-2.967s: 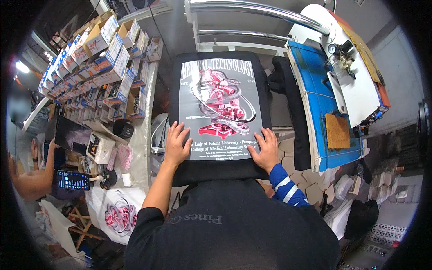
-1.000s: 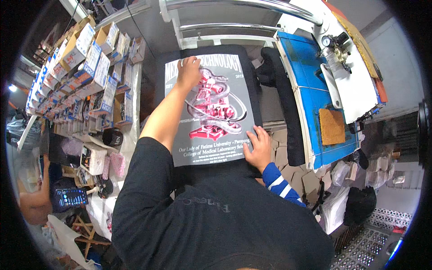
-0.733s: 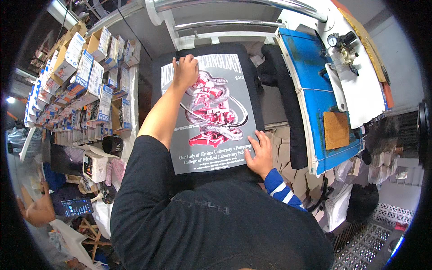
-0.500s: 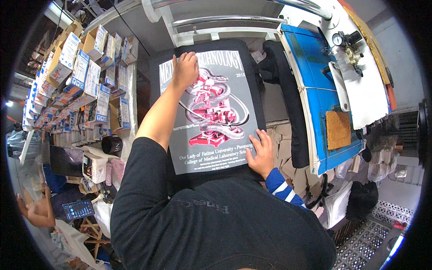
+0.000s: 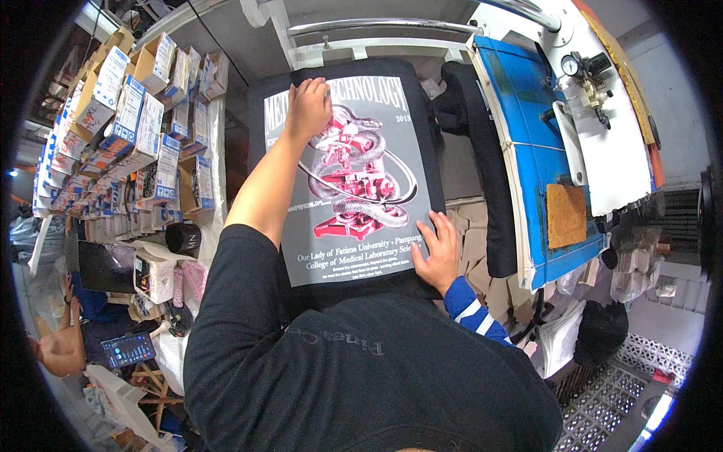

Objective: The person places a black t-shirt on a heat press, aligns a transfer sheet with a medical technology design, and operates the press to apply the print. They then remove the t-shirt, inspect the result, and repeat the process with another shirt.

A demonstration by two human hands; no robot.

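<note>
A grey printed sheet (image 5: 354, 184) with a pink-and-white snake-and-machine design and white lettering lies on black fabric (image 5: 426, 162) over a flat platen. My left hand (image 5: 309, 105) rests on the sheet's top edge, left of centre, fingers apart and slightly bent, covering part of the lettering; my left forearm crosses the sheet's left side. My right hand (image 5: 437, 248) lies at the sheet's lower right edge, fingers spread. Neither hand appears to grip anything.
A blue board (image 5: 531, 113) with a brown pad (image 5: 566, 218), gauge (image 5: 572, 66) and white machine head stands at right, metal rails (image 5: 376, 29) above. Stacked boxes (image 5: 135, 113) line the left. At lower left are another person's arm (image 5: 60, 346) and a lit phone (image 5: 128, 348).
My left hand has moved from the sheet's lower left edge up to its top. My right hand stays at the lower right. The sheet appears slightly higher in view than half a second ago.
</note>
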